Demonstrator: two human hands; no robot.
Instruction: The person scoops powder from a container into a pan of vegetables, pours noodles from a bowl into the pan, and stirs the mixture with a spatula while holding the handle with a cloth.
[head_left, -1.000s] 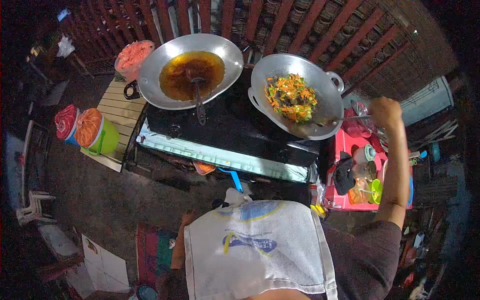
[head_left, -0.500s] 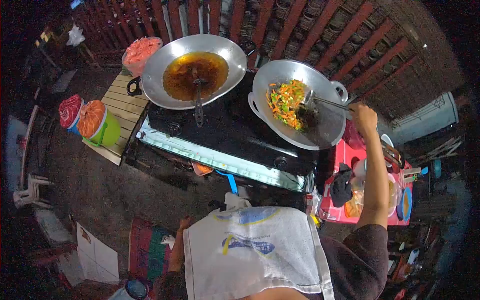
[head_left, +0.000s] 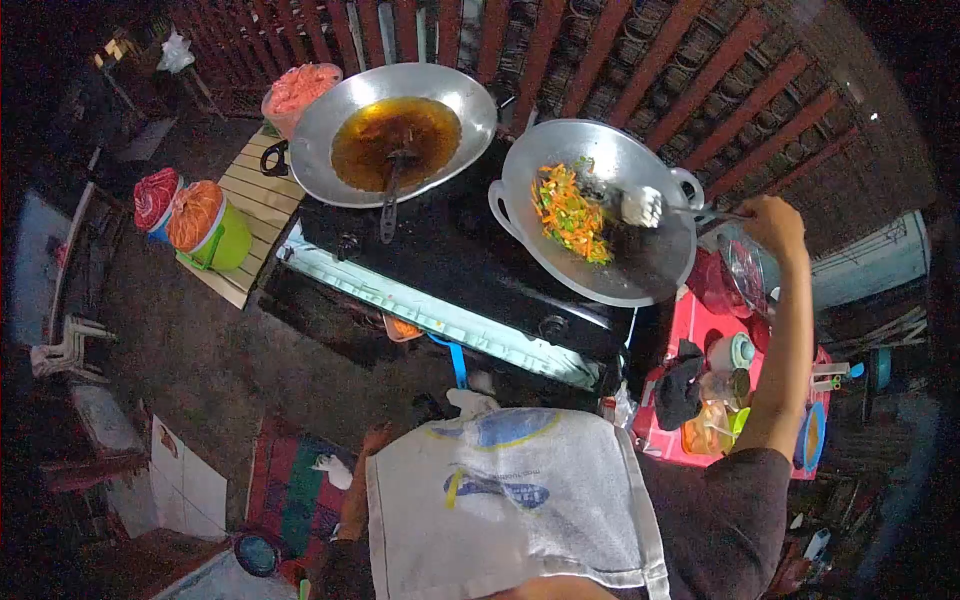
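Note:
My right hand is closed round the handle of a metal spatula, whose slotted blade is inside the right wok. Chopped carrots and green vegetables lie in that wok, to the left of the blade. Low beside the white printed cloth on my front is my left hand, dark and partly hidden, so its fingers do not show clearly. In the left wok, a ladle rests in brown liquid with its handle over the rim.
Both woks sit on a black stove. At left, a slatted wooden surface bears a green bucket and a tub of pink stuff. Right of the stove, a red-covered table carries jars and bowls. A slatted fence stands behind.
My right hand has moved right and slightly down with the spatula, drawing the blade away from the vegetables. The blade now shows its bright face. The view has shifted slightly.

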